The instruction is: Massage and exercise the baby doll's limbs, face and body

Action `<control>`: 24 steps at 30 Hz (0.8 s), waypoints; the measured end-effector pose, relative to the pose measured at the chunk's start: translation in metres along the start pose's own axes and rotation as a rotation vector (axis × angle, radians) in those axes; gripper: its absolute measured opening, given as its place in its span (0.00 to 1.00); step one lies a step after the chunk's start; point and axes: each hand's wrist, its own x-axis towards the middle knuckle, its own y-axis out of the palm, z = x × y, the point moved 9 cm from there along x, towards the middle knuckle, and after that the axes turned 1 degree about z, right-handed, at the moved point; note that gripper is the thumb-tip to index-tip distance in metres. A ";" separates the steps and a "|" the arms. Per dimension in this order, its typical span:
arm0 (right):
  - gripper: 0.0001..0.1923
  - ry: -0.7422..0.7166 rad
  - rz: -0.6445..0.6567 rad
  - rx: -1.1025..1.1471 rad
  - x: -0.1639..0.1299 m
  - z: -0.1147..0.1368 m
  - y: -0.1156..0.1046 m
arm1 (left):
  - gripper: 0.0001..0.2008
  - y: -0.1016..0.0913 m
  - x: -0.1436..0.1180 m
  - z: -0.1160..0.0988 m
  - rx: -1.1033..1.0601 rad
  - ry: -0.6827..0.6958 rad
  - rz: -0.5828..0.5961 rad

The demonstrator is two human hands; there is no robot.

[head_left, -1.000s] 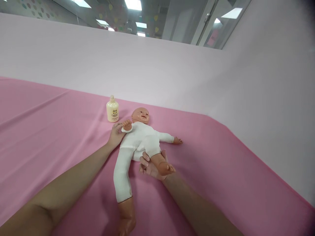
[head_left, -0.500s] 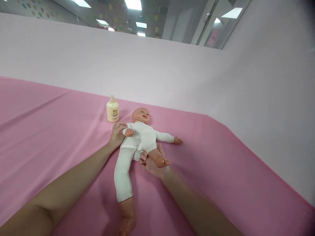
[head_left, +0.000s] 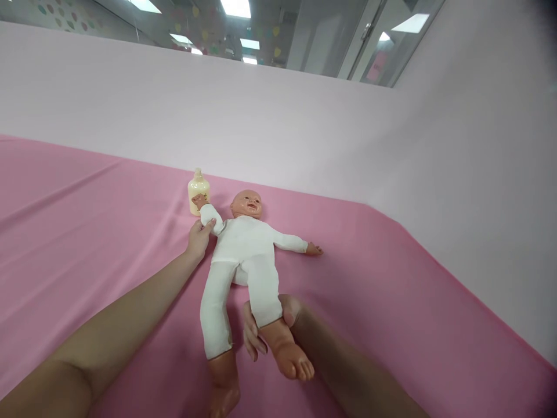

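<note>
A baby doll [head_left: 243, 244] in a white bodysuit lies on its back on a pink sheet [head_left: 87, 232], head towards the far wall. My left hand [head_left: 198, 239] grips the doll's arm on the left side, which points up towards a cream bottle [head_left: 199, 194]. My right hand [head_left: 265, 328] is closed around the doll's lower leg on the right, just above the bare foot, and that leg is stretched out towards me. The doll's other arm lies flat to the right and its other leg lies straight on the sheet.
The cream lotion bottle stands upright just left of the doll's head, touching or very close to the doll's raised hand. A pale pink wall [head_left: 261, 128] runs along the back and right of the sheet, with glass panels above it.
My right hand has pulled the doll's bent leg straight, out towards me. My left hand has swung the doll's arm from over its chest up and out towards the bottle.
</note>
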 end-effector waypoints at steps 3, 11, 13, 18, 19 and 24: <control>0.32 -0.058 0.186 0.034 0.005 0.011 0.019 | 0.27 0.000 0.002 0.004 -0.026 -0.019 0.001; 0.37 -0.264 -0.256 0.098 -0.004 0.028 -0.021 | 0.13 0.017 -0.014 -0.040 0.411 0.418 0.129; 0.36 -0.344 -0.542 0.181 -0.014 0.035 -0.041 | 0.09 0.025 -0.022 -0.047 0.511 0.518 0.184; 0.33 -0.365 -0.855 0.269 -0.024 0.047 -0.056 | 0.15 0.036 -0.035 -0.049 0.623 0.649 0.294; 0.33 -0.365 -0.874 0.264 -0.025 0.049 -0.057 | 0.17 0.037 -0.035 -0.049 0.633 0.659 0.302; 0.35 -0.344 -0.893 0.254 -0.027 0.045 -0.063 | 0.19 0.039 -0.036 -0.048 0.642 0.659 0.306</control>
